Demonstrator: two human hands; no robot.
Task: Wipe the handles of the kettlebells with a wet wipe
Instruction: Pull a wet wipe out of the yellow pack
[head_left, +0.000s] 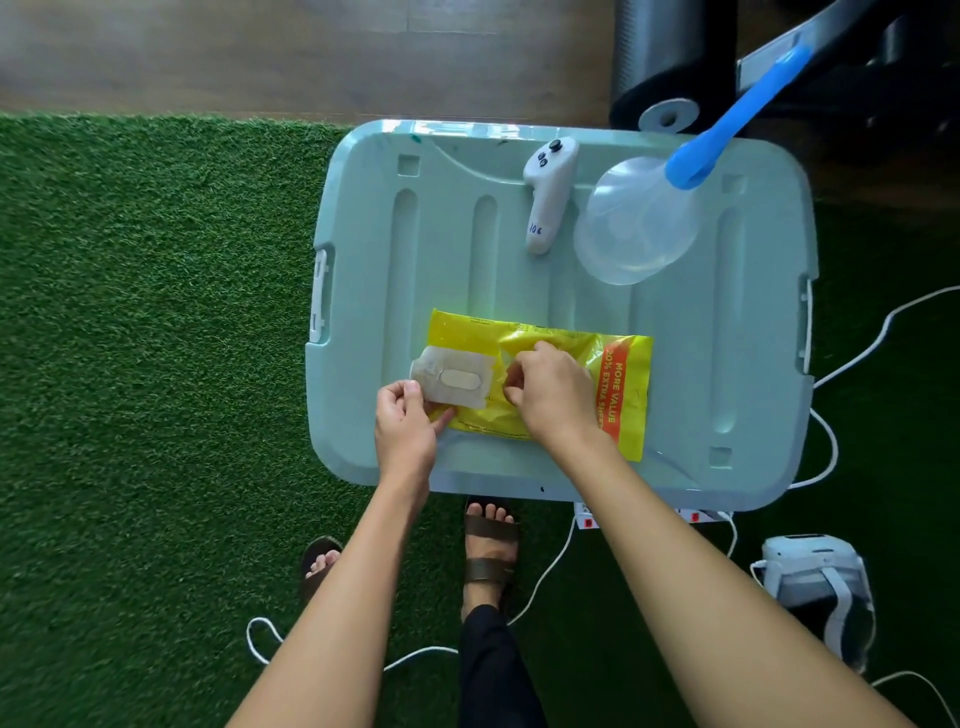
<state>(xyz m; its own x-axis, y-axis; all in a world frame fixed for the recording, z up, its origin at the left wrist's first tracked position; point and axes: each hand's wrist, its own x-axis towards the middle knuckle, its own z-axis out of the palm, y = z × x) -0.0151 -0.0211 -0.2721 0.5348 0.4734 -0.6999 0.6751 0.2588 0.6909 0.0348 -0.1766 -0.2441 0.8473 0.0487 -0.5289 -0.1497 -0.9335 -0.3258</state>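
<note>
Sandals (491, 551) planted on green turf (156, 312), a white cable (545, 571) looping past them. Just above, at the near edge of the pale green bin lid (467, 249), both hands are on the yellow wet-wipe pack (623, 374), which lies flat on the lid's near half. The left hand (405, 426) pinches the peeled-back label flap (457, 379) between thumb and fingers, holding it open at the pack's left end. The right hand (550, 400) sits over the pack's middle, fingers curled in and pinching the wrapper by the opening. Is there a wipe between them? Can't tell. Farther back on the lid, a white controller (548, 195) lies just beside a clear plastic dome (634, 223), and a blue handle (737, 119) crosses the dome's far edge. Beyond the lid is wooden floor (260, 52).
</note>
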